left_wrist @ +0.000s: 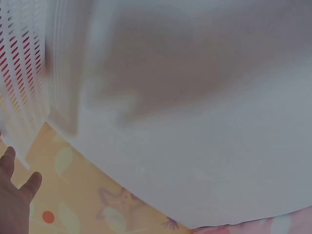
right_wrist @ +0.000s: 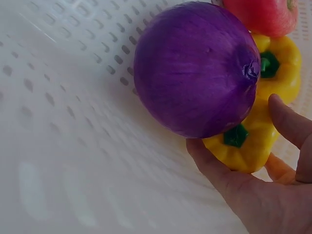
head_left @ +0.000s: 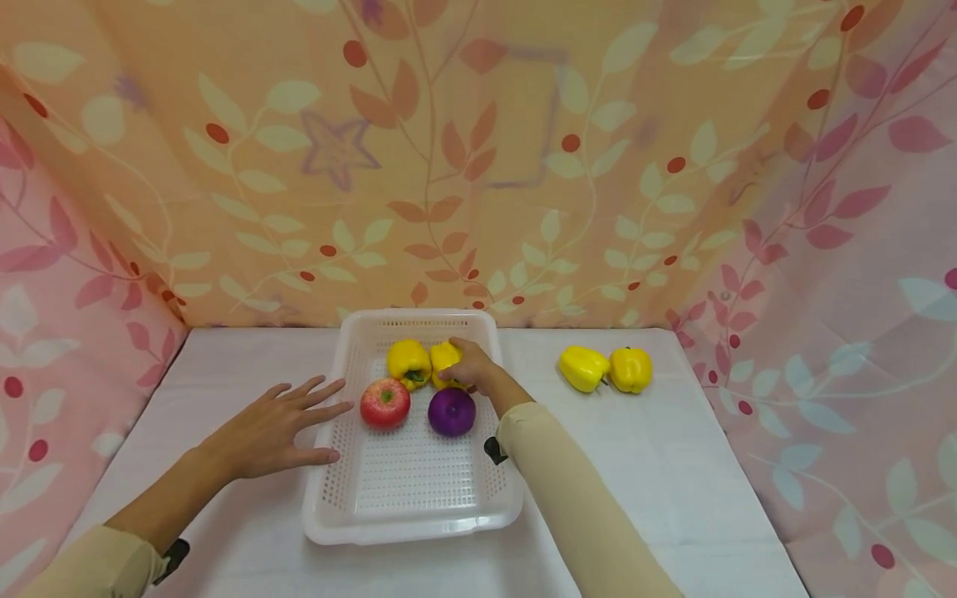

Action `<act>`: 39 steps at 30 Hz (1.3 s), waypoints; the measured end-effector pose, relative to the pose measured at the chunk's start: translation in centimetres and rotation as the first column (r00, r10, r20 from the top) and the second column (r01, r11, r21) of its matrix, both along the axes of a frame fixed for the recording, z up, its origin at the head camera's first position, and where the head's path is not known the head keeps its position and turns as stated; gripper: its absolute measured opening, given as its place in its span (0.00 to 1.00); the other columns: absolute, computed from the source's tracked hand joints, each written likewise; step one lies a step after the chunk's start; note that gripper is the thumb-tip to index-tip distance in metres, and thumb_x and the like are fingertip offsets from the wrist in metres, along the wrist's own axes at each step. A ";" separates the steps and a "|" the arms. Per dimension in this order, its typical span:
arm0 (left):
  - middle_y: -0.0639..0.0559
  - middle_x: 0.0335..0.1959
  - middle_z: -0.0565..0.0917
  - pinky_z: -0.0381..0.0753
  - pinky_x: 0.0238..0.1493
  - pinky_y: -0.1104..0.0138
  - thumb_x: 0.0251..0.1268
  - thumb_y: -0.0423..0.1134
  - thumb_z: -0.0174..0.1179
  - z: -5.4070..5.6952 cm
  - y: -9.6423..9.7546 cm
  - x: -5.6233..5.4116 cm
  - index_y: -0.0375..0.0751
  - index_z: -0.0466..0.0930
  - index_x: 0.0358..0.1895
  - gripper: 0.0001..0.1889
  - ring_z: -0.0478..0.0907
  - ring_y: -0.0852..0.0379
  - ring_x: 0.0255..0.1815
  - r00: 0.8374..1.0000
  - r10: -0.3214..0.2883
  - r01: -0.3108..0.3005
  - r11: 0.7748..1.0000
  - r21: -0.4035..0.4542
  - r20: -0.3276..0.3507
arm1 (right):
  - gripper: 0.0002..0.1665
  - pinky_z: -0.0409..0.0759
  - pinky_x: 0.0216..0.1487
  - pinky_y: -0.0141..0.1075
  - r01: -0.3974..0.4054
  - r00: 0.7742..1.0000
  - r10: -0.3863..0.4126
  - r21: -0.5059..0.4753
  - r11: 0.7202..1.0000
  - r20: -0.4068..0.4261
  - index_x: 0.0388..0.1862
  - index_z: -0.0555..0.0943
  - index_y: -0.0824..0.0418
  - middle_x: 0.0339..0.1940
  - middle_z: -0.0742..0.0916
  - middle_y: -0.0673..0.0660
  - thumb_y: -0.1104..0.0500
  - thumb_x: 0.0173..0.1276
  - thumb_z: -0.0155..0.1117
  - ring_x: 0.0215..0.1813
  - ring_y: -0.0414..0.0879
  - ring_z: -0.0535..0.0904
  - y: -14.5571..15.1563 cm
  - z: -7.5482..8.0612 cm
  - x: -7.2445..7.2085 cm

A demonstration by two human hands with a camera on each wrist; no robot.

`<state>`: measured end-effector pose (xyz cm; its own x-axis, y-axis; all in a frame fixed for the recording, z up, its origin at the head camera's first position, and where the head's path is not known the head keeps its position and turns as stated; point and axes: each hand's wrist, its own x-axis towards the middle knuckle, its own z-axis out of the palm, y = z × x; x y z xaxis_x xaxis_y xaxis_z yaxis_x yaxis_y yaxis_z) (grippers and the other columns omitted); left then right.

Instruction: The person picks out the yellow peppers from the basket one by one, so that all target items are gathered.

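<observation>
Inside the white plastic basket (head_left: 414,477), my right hand (head_left: 474,367) grips a yellow bell pepper (head_left: 444,357) at the back right. The right wrist view shows thumb and fingers on opposite sides of that pepper (right_wrist: 253,152), its green stem end facing the camera. A second yellow bell pepper (head_left: 407,362) lies beside it. In front of them are a red apple (head_left: 385,407) on the left and a purple onion (head_left: 452,413) on the right. My left hand (head_left: 287,428) is spread at the basket's left rim, fingers straight and holding nothing.
Two more yellow bell peppers, one lying on its side (head_left: 582,369) and one beside it (head_left: 631,370), are on the white-covered table (head_left: 635,465) right of the basket. A patterned curtain (head_left: 478,166) hangs behind the table and along both sides.
</observation>
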<state>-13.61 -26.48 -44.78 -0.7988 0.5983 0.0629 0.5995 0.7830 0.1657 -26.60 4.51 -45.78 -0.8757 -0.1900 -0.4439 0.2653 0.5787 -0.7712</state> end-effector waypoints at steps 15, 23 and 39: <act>0.48 0.75 0.67 0.66 0.63 0.34 0.62 0.72 0.54 -0.2 0.1 0.0 0.59 0.72 0.71 0.37 0.61 0.37 0.74 1.000 -0.009 0.009 1.000 0.006 -0.026 | 0.48 0.80 0.52 0.51 -0.029 0.999 0.030 0.026 0.999 -0.027 0.80 0.58 0.56 0.68 0.73 0.61 0.63 0.65 0.70 0.45 0.52 0.72 0.1 0.1 -0.3; 0.48 0.75 0.67 0.66 0.63 0.34 0.62 0.72 0.54 0.1 0.1 0.1 0.58 0.72 0.71 0.37 0.62 0.37 0.74 1.000 -0.014 0.014 1.000 -0.005 -0.027 | 0.47 0.81 0.43 0.44 -0.128 0.986 0.138 0.098 0.987 -0.095 0.80 0.58 0.58 0.68 0.72 0.63 0.61 0.66 0.69 0.48 0.53 0.72 0.7 2.1 -0.4; 0.47 0.75 0.66 0.66 0.63 0.34 0.62 0.72 0.54 -0.2 0.1 0.1 0.58 0.72 0.71 0.37 0.62 0.36 0.74 1.000 -0.005 0.005 1.000 -0.004 -0.027 | 0.47 0.82 0.47 0.44 -0.270 0.933 0.267 0.021 0.963 -0.240 0.80 0.57 0.57 0.72 0.69 0.61 0.60 0.66 0.69 0.56 0.55 0.74 4.5 7.5 -1.0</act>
<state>-13.51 -26.43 -44.99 -0.7936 0.6029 0.0820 0.6080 0.7804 0.1460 -27.62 8.98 -38.33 -0.8710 -0.4368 -0.2251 -0.0908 0.5933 -0.7999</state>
